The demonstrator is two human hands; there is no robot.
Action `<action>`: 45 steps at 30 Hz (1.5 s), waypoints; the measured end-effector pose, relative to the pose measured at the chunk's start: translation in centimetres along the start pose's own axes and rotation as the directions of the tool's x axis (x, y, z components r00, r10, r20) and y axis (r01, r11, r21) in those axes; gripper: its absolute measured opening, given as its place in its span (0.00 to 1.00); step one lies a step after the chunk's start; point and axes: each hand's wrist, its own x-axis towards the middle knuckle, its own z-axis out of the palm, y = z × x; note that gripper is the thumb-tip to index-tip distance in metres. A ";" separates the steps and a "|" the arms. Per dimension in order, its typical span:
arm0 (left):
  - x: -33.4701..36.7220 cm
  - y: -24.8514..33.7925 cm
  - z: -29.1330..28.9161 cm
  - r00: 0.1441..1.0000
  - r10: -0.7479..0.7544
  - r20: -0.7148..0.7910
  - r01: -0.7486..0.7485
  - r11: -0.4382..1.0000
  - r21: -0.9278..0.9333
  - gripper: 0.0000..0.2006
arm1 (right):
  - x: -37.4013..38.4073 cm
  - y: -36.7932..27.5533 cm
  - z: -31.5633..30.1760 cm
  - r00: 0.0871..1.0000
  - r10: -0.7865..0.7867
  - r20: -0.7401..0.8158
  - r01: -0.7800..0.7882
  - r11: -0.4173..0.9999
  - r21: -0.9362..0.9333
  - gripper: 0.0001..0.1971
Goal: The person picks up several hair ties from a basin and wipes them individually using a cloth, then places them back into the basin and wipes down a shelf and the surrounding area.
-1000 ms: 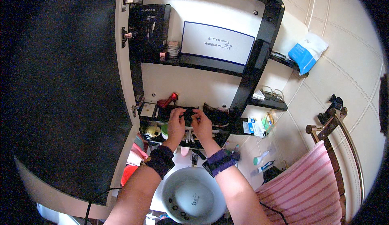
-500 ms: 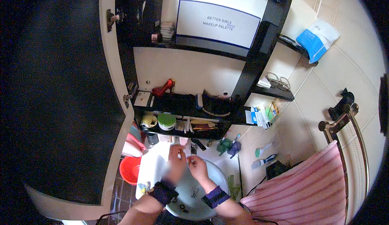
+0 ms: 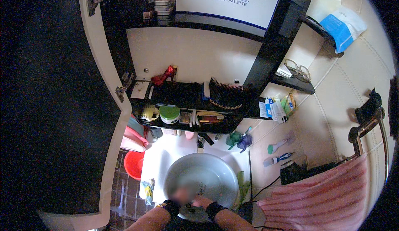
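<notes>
A round grey-blue basin [image 3: 235,181] stands in the white washstand [image 3: 153,160], with dark printing on its inner bottom. Both my hands are low over the near part of this basin, close together. My left hand [image 3: 182,195] is smeared, so its fingers do not show. Beside it, my right hand [image 3: 201,201] points inward, its fingers too indistinct to read. Nothing held can be made out in either. Around each wrist sits a dark band, the left one [image 3: 170,208] and the right one [image 3: 215,209].
An open cabinet door [image 3: 62,106] fills the left. Above the basin, a black shelf [image 3: 187,96] carries a comb [image 3: 224,96] and a green-lidded jar [image 3: 169,113]. A red bucket [image 3: 134,164] stands at left. On the right hang a pink striped towel [image 3: 320,197] and a metal rail [image 3: 384,143].
Both hands have come down and nearer to me, from above the basin's far left rim to its near part. The view has tilted downward.
</notes>
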 end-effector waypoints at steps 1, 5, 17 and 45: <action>0.6 0.4 -0.6 0.967 -0.156 0.201 0.204 0.946 -0.251 0.29 | 0.1 0.2 0.3 1.000 -0.006 0.001 0.006 1.000 -0.030 0.26; 1.6 1.5 -1.8 0.569 -0.347 0.746 0.721 0.647 -0.248 0.26 | 0.5 1.0 1.9 0.981 0.153 0.116 -0.156 0.987 0.021 0.29; -1.5 2.4 3.9 0.593 -0.197 0.781 0.497 0.853 -0.162 0.13 | -0.1 -2.4 2.8 0.917 0.141 0.374 -0.183 0.980 0.079 0.26; 2.2 0.8 -8.3 0.498 -0.091 0.863 0.635 0.716 -0.291 0.14 | 1.1 0.8 2.5 0.953 -0.126 0.275 0.024 0.938 0.346 0.26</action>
